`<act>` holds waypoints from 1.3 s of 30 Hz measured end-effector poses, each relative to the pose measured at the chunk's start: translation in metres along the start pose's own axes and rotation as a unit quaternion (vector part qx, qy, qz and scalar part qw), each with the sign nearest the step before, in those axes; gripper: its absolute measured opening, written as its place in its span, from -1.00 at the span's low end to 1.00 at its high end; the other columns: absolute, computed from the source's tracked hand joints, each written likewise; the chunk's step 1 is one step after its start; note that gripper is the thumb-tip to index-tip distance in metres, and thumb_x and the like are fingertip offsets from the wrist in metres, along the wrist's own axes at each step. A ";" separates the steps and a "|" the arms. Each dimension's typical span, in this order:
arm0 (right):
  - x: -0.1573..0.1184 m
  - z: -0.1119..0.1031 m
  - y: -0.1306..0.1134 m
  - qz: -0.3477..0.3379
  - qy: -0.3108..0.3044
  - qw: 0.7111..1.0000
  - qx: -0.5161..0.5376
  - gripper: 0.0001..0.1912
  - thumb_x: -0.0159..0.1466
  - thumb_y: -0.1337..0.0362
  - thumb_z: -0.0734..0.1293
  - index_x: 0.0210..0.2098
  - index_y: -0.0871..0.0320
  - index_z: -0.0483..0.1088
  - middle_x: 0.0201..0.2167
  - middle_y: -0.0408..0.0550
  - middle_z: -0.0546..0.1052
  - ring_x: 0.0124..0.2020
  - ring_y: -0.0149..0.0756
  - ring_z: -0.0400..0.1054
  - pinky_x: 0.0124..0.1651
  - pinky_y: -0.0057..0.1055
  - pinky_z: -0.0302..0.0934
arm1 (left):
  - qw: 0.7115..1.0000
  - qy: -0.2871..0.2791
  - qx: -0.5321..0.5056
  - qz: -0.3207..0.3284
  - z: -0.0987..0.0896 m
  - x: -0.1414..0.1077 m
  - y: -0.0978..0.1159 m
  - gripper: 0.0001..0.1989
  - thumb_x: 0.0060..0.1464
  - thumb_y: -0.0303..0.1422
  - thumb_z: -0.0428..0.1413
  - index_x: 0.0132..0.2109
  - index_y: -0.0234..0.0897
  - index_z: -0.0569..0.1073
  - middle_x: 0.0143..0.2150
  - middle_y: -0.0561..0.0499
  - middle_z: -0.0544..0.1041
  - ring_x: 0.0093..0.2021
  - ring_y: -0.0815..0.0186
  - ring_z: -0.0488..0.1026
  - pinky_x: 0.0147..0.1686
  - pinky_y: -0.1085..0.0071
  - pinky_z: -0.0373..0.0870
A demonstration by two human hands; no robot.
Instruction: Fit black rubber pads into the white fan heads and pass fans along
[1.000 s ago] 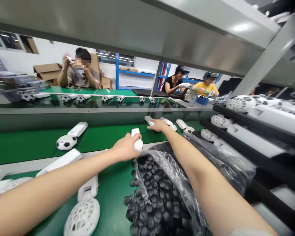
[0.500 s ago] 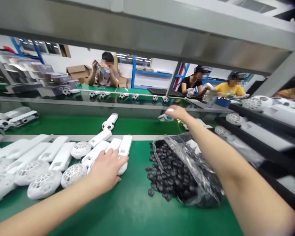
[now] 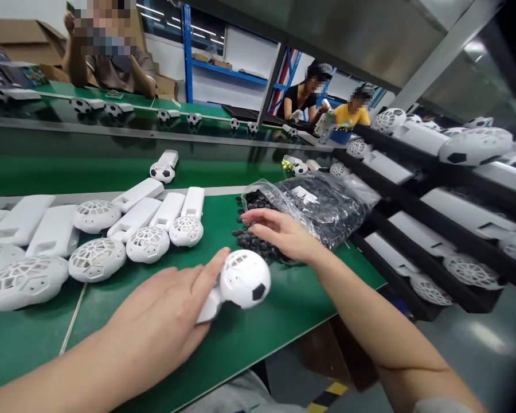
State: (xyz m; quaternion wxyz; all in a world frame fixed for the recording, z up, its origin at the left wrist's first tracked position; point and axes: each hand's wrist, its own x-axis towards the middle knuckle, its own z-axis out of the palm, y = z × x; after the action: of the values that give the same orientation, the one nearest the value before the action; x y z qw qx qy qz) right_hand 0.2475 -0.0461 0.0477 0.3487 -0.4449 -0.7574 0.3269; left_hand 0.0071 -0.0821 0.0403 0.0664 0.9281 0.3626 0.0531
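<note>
My left hand [image 3: 159, 315] is closed around the handle of a white soccer-ball fan casing [image 3: 245, 279], whose round head with a black patch points right. My right hand [image 3: 284, 232] hovers at the spilled black pieces [image 3: 258, 246], fingers stretched out and slightly apart; nothing shows in them. These small dark pieces spill from a clear plastic bag [image 3: 322, 203]. To the left lie several white casings with web-like grille heads [image 3: 148, 244], side by side on the green table [image 3: 223, 355].
A black rack [image 3: 417, 229] holding more casings stands at the right. Behind the table runs a green conveyor [image 3: 69, 172] carrying a finished-looking soccer-ball fan [image 3: 162, 171]. Several co-workers sit across the line, one in a yellow shirt [image 3: 352, 115]. The table's front edge runs diagonally below my hands.
My left hand has picked up a casing and moved nearer to me. The right hand has drawn back from the conveyor to the black pieces. The view has turned right and down.
</note>
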 end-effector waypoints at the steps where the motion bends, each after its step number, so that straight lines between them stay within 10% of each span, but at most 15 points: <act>1: 0.004 0.004 0.013 0.004 0.036 0.996 -0.086 -0.73 0.23 0.17 0.27 -0.12 0.12 0.41 -0.18 -0.01 0.48 -0.23 -0.29 0.38 -0.16 -0.30 0.28 | 0.999 -0.012 0.025 -0.020 0.005 -0.001 -0.003 -0.30 0.03 -0.36 -0.06 0.30 -0.27 -0.13 -0.12 -0.13 0.52 -0.27 0.07 0.49 -0.31 0.20 0.40; 7: 0.029 0.026 0.043 0.002 -0.040 0.897 -0.440 -0.83 0.27 0.29 0.25 -0.25 0.13 0.49 -0.26 0.01 0.48 -0.19 -0.21 0.27 -0.14 -0.32 0.18 | 0.992 -0.034 0.066 -0.102 0.021 0.001 -0.017 -0.32 0.11 -0.14 -0.05 0.28 -0.39 -0.01 -0.13 -0.20 0.47 -0.18 0.02 0.44 -0.20 0.15 0.37; 14: 0.045 0.033 0.049 -0.018 -0.089 0.870 -0.484 -0.77 0.29 0.39 0.18 -0.32 0.28 0.47 -0.35 0.12 0.47 -0.23 -0.14 0.24 -0.17 -0.29 0.11 | 0.991 -0.023 -0.059 -0.114 0.014 0.001 -0.025 -0.38 0.11 -0.09 -0.06 0.26 -0.21 0.05 0.11 -0.13 0.31 -0.06 0.07 0.39 -0.16 0.22 0.37; 18: 0.046 0.032 0.045 -0.015 -0.070 0.877 -0.474 -0.82 0.27 0.42 0.19 -0.24 0.29 0.42 -0.30 0.11 0.48 -0.20 -0.16 0.26 -0.12 -0.31 0.13 | 0.989 -0.036 -0.092 -0.106 0.014 0.000 -0.025 -0.37 0.09 -0.12 -0.04 0.26 -0.21 0.04 0.03 -0.10 0.39 -0.06 0.06 0.40 -0.16 0.21 0.37; 25: -0.009 0.031 0.005 -0.040 0.038 0.989 -0.136 -0.99 0.20 0.35 0.32 -0.36 0.16 0.37 -0.41 -0.14 0.46 -0.40 -0.41 0.32 -0.31 -0.48 0.23 | 0.993 -0.028 -0.088 -0.077 0.022 0.004 -0.016 -0.34 -0.01 -0.37 -0.02 0.26 -0.15 0.00 0.14 -0.08 0.25 -0.05 0.12 0.39 -0.17 0.29 0.37; 39: -0.052 0.063 -0.007 -0.171 0.053 0.977 -0.113 -0.88 0.25 0.43 0.25 -0.22 0.15 0.31 -0.30 -0.05 0.50 -0.24 -0.35 0.39 -0.13 -0.38 0.31 | 0.988 0.004 -0.141 -0.068 0.028 0.014 -0.022 -0.30 -0.04 -0.36 0.00 0.26 -0.15 -0.04 0.21 -0.03 0.13 0.08 0.13 0.30 -0.02 0.25 0.34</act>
State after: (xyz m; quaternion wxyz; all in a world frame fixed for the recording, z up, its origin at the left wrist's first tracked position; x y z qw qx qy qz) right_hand 0.2118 -0.1074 0.0067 0.3866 -0.3618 -0.8348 0.1511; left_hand 0.0065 -0.0592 0.0097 0.1982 0.8826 0.4137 0.1030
